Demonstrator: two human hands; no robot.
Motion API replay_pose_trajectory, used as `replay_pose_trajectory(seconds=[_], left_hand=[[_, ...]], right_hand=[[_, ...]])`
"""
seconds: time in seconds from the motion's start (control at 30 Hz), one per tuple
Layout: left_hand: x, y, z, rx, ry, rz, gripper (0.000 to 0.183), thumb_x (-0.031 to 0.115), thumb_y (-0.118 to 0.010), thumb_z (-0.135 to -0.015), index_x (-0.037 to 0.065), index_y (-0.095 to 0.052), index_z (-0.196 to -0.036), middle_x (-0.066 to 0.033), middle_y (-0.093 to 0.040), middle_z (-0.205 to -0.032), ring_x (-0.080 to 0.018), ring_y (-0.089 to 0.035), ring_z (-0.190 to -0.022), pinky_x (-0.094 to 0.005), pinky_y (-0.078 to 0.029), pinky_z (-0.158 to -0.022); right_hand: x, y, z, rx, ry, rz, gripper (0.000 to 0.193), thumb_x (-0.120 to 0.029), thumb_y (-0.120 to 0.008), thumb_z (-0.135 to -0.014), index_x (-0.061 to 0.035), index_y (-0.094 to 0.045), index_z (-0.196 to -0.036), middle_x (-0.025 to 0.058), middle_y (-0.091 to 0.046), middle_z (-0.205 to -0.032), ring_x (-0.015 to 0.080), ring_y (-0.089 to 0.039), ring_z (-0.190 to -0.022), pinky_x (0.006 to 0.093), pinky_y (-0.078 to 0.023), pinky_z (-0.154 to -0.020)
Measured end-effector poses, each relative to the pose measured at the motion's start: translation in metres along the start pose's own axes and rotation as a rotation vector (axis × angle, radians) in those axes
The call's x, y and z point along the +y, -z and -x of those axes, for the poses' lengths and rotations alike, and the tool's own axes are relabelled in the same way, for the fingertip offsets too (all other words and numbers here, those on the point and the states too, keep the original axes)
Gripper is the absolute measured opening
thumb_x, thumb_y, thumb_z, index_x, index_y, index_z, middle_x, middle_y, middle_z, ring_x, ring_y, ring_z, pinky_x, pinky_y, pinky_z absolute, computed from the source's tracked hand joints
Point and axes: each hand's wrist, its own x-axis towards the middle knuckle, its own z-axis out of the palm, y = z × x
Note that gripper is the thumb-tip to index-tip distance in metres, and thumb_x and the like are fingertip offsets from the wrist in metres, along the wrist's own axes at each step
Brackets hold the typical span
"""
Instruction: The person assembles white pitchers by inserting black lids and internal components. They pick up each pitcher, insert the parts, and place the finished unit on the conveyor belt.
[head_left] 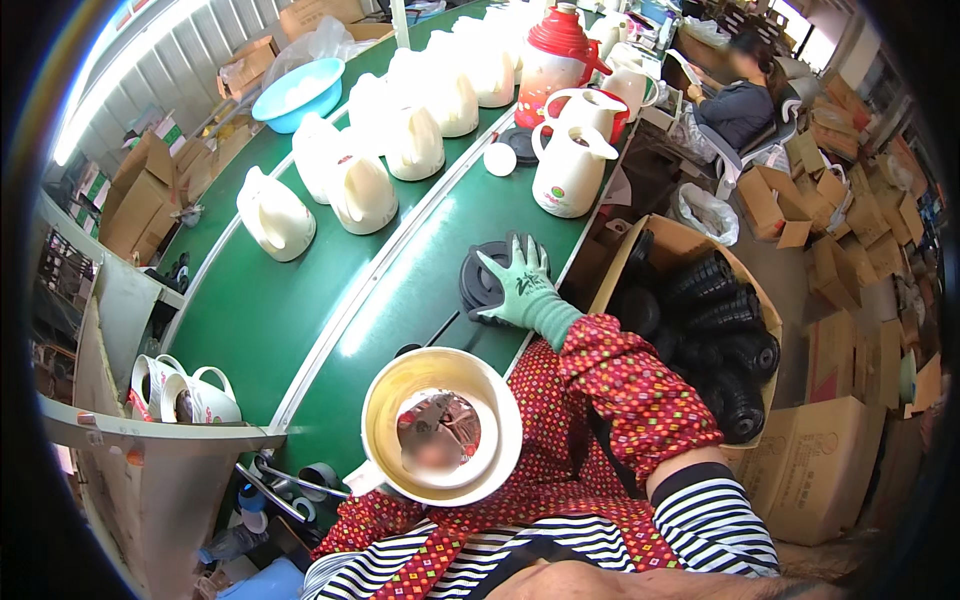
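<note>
My right hand (518, 290), in a green glove, lies with spread fingers over a black round plastic disc (478, 277) on the green bench. Its thumb and forefinger sit on the disc's near and far parts. Close in front of me is a cream vacuum jug (505, 398), its wide round opening facing up and a shiny silver liner (440, 425) inside. The jug's handle (365, 478) points to the lower left. My left sleeve (365, 522) runs in beneath the jug, which hides my left hand. A thin black rod (442, 328) lies beyond the jug's rim.
White jugs (365, 190) stand in rows along the bench (275, 330), past a metal divider strip (340, 325). A red flask (565, 50) and a blue basin (298, 95) are farther back. At right, a carton (765, 290) holds several black parts. A person (735, 105) sits beyond.
</note>
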Motion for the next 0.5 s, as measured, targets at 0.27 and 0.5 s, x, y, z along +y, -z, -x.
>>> replay_pose_trajectory(seconds=[0.27, 0.5], left_hand=[[-0.001, 0.001, -0.007, 0.013, 0.01, -0.035, 0.055, 0.018, -0.071, -0.099, 0.005, -0.053, -0.149, -0.0108, -0.064, -0.144, -0.0202, -0.063, -0.128, -0.0365, -0.049, -0.109], [-0.008, -0.016, -0.03, -0.021, -0.043, -0.112, 0.048, 0.019, -0.069, -0.1, 0.006, -0.057, -0.145, -0.0095, -0.066, -0.142, -0.0184, -0.064, -0.125, -0.0356, -0.051, -0.106]], right_hand=[[0.02, -0.023, -0.016, 0.152, -0.022, -0.009, 0.092, -0.064, -0.079, -0.076, -0.0361, -0.047, -0.157, 0.0339, -0.037, -0.157, 0.0516, -0.039, -0.139, 0.064, -0.029, -0.116], [0.011, 0.058, 0.128, 0.367, 0.267, -0.943, 0.095, -0.054, -0.08, -0.081, -0.0058, -0.049, -0.157, 0.0238, -0.047, -0.156, 0.0434, -0.045, -0.14, 0.049, -0.033, -0.12]])
